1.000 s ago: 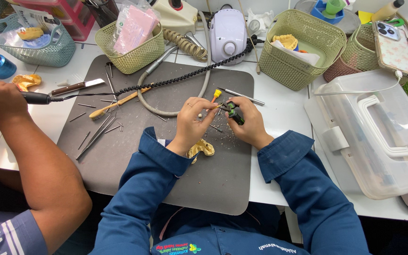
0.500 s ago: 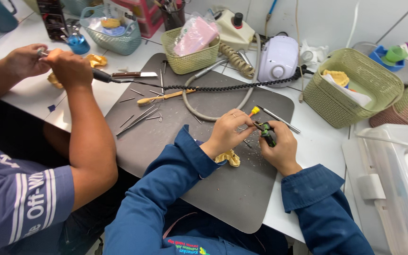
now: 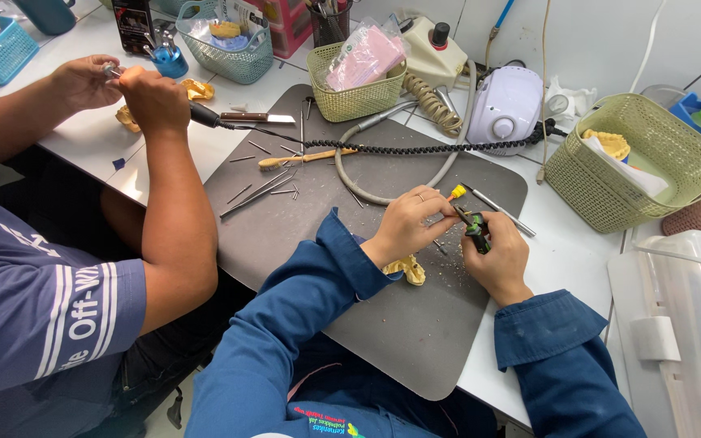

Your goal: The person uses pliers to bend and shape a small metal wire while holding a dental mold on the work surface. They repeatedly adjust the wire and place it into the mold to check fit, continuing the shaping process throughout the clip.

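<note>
co-worker's hands [image 3: 135,85]: off to your far left, a person in a grey-blue tee is busy with their own small piece over the white table [image 3: 91,150]. Not yours, just keep your elbows clear.

loose tools [image 3: 265,188]: thin metal picks and a wooden-handled tool [image 3: 302,157] lie scattered on the grey mat [image 3: 415,324], well apart from your work. Leave them there so nothing rolls under your wrists.

yellow dental cast [image 3: 408,268]: sits on the mat just under your left wrist, not held. Watch you don't lean on it.

left hand [image 3: 406,227]: fingers curled and pinched in toward the tool tip, steadying something too small for me to make out. Brace the heel of it on the mat, that seems to be the trick for control.

green-and-black hand tool [image 3: 474,229]: it's right between your hands, yellow tip pointing up-left.

right hand [image 3: 498,258]: closed round the tool's body. I'd go for light pressure and short strokes, since there's grit on the mat already.

green basket [image 3: 638,162]: over on your right, holds more casts.
</note>
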